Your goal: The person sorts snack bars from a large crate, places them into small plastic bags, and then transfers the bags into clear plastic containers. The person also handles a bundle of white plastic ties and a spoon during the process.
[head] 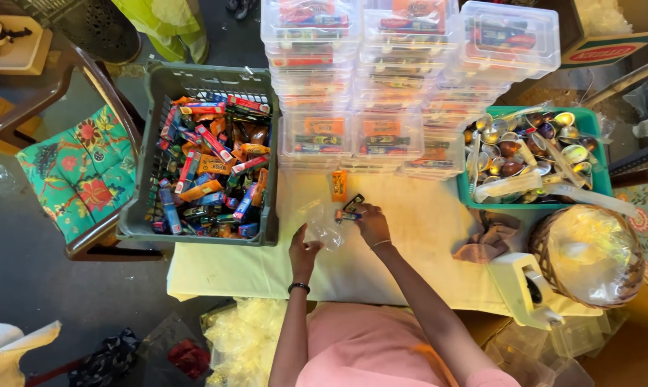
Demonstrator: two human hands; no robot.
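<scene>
A crinkled clear plastic pouch point(322, 228) lies on the pale tablecloth point(417, 244) near its middle, pinched at its near-left edge by the left hand point(304, 252). The right hand point(371, 222), arm stretched forward, grips small dark wrapped sweets point(350, 210) in its fingertips just right of the pouch. An orange packet point(339, 185) lies just beyond, a grey crate point(146, 179) of bright wrappers stands to the left, and stacked clear lidded boxes point(403, 79) stand at the far side.

Head view, steeply down, table point(424, 236) close below
</scene>
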